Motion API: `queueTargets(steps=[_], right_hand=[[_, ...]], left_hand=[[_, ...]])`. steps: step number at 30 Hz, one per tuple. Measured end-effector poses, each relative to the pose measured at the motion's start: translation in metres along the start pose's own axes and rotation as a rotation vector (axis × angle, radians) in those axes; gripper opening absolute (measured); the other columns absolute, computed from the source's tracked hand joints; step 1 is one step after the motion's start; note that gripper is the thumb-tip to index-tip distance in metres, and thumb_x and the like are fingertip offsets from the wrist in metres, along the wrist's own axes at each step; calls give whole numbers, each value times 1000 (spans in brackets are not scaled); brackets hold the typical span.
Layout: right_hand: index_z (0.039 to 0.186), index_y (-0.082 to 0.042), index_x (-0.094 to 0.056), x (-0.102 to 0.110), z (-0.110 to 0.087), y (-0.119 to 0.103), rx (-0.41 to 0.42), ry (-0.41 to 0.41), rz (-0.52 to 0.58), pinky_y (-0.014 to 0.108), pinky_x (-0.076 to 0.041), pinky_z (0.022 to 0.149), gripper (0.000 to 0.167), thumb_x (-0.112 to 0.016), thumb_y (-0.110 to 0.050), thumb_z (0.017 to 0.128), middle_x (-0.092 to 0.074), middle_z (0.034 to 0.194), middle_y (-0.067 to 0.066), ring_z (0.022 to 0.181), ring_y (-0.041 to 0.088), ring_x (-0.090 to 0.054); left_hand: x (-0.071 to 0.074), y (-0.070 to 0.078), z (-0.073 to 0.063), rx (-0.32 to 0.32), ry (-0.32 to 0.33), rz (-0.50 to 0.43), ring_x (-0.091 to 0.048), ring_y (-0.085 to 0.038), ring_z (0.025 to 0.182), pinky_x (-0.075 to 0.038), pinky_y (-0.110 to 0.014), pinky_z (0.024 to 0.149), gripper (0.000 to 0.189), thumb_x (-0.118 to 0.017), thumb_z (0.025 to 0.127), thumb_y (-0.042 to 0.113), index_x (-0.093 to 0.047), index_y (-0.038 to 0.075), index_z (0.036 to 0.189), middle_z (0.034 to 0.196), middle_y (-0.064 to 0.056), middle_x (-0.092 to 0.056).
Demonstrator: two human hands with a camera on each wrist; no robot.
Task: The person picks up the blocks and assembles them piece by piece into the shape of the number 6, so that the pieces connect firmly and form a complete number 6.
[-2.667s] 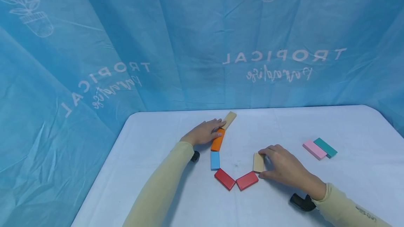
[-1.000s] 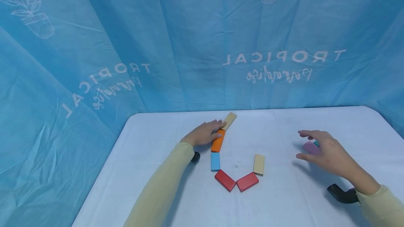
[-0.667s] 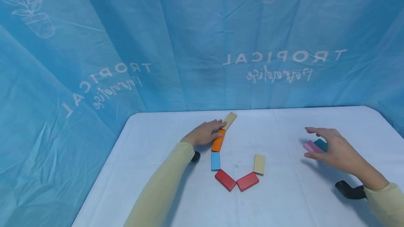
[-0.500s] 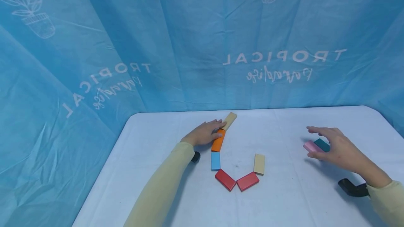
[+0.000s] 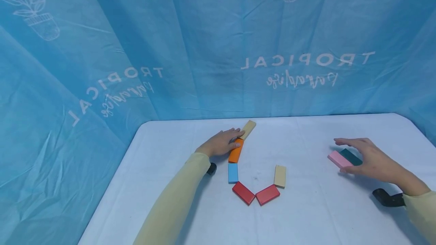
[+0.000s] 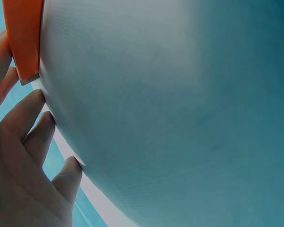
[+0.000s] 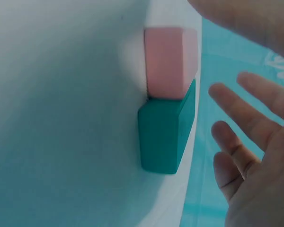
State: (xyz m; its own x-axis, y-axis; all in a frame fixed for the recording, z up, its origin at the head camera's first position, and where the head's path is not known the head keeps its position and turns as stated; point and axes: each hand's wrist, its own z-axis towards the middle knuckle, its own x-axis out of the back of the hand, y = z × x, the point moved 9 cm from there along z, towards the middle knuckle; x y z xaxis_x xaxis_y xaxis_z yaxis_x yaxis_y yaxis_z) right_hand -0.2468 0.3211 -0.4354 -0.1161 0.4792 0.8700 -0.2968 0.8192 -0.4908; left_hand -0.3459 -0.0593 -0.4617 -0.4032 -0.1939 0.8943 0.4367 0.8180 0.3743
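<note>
My left hand (image 5: 220, 143) rests with spread, relaxed fingers over the joint between a natural wood block (image 5: 249, 128) and an orange block (image 5: 235, 152). In the left wrist view, the orange block (image 6: 24, 38) stands beside the thumb and a finger. Over to the right, my right hand (image 5: 376, 162) hovers with thumb and fingers spread around a pink block (image 5: 340, 158) and a green block (image 5: 351, 157). Those two lie side by side, touching. In the right wrist view, a gap shows between the fingers and both the pink block (image 7: 164, 64) and the green block (image 7: 160, 137).
A curved row continues from the orange block: a blue block (image 5: 233, 173), two red blocks (image 5: 243, 193) and another natural wood block (image 5: 280, 176). The white-covered table (image 5: 306, 214) meets a blue printed curtain (image 5: 218, 48) at the back.
My right hand has let go of the near natural wood block and moved right to the pink and green blocks. My left hand has stayed put.
</note>
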Motion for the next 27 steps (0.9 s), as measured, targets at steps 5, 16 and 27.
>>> queueTargets(steps=[5, 16, 27], right_hand=[[142, -3, -53, -6, 0, 4, -21, -63, -11, 74, -42, 86, 89, -92, -38, 70, -50, 139, 27, 122, 49, -35], [140, -8, -55, -12, 4, 9, 3, -126, -37, 73, -43, 85, 81, -91, -30, 71, -53, 138, 22, 122, 46, -36], [134, -12, -60, -11, 4, 10, 37, -127, 1, 73, -43, 86, 71, -90, -23, 72, -54, 136, 21, 121, 43, -39]], left_hand=[[0, 0, 0, -5, -2, -1, -22, -22, 152, -13, -45, 124, 57, -48, 106, 39, -32, 26, 159, 164, -3, -29], [-1, -1, 1, -11, 4, -4, -22, -21, 152, -13, -45, 124, 56, -49, 106, 39, -32, 26, 159, 164, -2, -29], [-1, -1, 1, -11, -2, 6, -21, -20, 153, -13, -45, 124, 57, -48, 107, 39, -31, 27, 159, 164, -2, -29]])
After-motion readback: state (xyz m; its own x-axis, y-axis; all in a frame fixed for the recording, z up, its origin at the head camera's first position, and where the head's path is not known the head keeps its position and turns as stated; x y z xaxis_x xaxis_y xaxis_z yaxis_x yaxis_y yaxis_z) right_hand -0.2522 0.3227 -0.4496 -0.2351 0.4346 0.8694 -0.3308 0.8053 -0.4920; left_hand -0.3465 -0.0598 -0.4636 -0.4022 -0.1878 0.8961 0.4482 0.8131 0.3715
